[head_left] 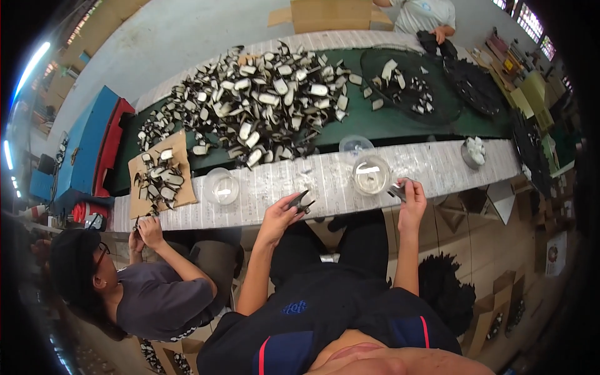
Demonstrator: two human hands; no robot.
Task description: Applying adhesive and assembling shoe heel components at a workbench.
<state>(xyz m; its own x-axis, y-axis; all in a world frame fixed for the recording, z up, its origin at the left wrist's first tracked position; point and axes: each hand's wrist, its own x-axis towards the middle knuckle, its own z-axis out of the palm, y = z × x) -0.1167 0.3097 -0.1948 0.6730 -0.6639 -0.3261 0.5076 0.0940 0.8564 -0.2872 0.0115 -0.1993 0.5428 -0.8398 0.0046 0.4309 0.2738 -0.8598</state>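
My left hand (282, 216) is closed on a small black clip-like piece (302, 201) with pointed prongs, just over the table's near edge. To the right, my right hand (410, 200) pinches a small dark grey piece (397, 191); its exact kind is too small to make out. The two hands are apart. A clear round bowl (371, 175) stands on the table between them and slightly farther back, nearest my right hand. Beyond lies a big heap of black pieces with whitish oval faces (269, 100), on the green work surface (350, 134).
At left, a co-worker (159, 281) handles a piece beside brown cardboard (139, 187) bearing several more. Another clear bowl (222, 187) stands left, a tub of white wads (475, 153) right. Black netting (437, 106) lies far right, near another person (428, 19). A blue machine (84, 147) stands left.
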